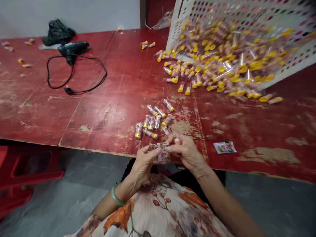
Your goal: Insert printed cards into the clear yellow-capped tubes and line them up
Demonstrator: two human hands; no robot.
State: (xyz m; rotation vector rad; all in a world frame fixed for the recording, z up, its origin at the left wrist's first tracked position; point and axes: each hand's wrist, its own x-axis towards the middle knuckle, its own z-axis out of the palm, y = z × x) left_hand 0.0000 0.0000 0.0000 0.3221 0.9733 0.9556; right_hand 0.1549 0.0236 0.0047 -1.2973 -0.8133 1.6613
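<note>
Printed film piece: this clear, patterned piece (163, 156) is held up between both hands, at the near edge of the tabletop (118, 108).
Left hand: the fingers of the left hand (144, 163) pinch the film's left side, thumb on top; a pale green bangle (116, 196) circles the wrist.
Right hand: the right hand (189, 151) has thumb and fingers pinched on the film's upper right part, with a small clear tube (177, 141) also tucked in the curled fingers.
Wrapped tubes: a loose group (151, 123) lies just beyond the hands, most on their sides, with printed wraps and yellow ends.
Flat printed stack: it (224, 147) lies on the red, worn surface, to the right of the right hand.
White basket: the perforated basket (300, 62) is tipped at the far right, yellow-capped tubes (214, 70) spilling from its mouth.
Heat tool: a dark green, gun-shaped tool (71, 49) rests at the far left, its black cord (102, 64) looped beside it, near a crumpled black bag (58, 32).
Stool: a red stool (32, 172) stands at lower left on the grey floor (74, 194).
</note>
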